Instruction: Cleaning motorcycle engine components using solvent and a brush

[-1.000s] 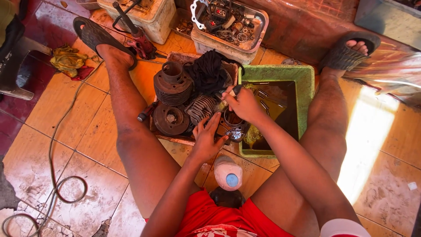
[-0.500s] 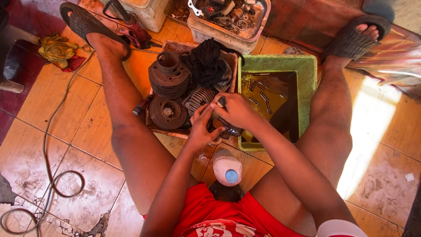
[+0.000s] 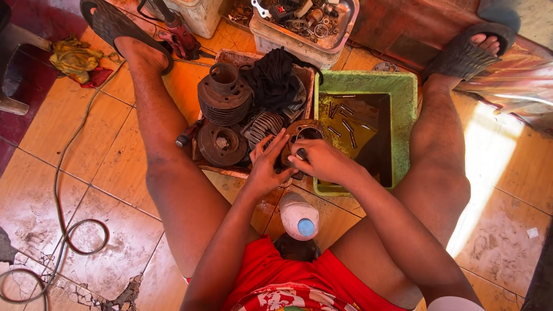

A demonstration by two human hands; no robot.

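My left hand (image 3: pixel 266 166) steadies the ring (image 3: pixel 305 133), fingers spread; right hand (image 3: pixel 324 161) pinches a dark tool (image 3: pixel 300 154), probably. Oily grip could slip toward the green tub (image 3: pixel 403 92) at 2 o'clock.

Two hands (image 3: pixel 266 167) (image 3: pixel 322 161), two sandals (image 3: pixel 112 26) (image 3: pixel 464 55), one green tub (image 3: pixel 403 115), one white bottle (image 3: pixel 299 216).

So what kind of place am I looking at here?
Probably an informal floor-level engine repair spot: finned engine cylinders in a tray, a green tub of dirty liquid with bolts, and a bin of small parts on tiles.
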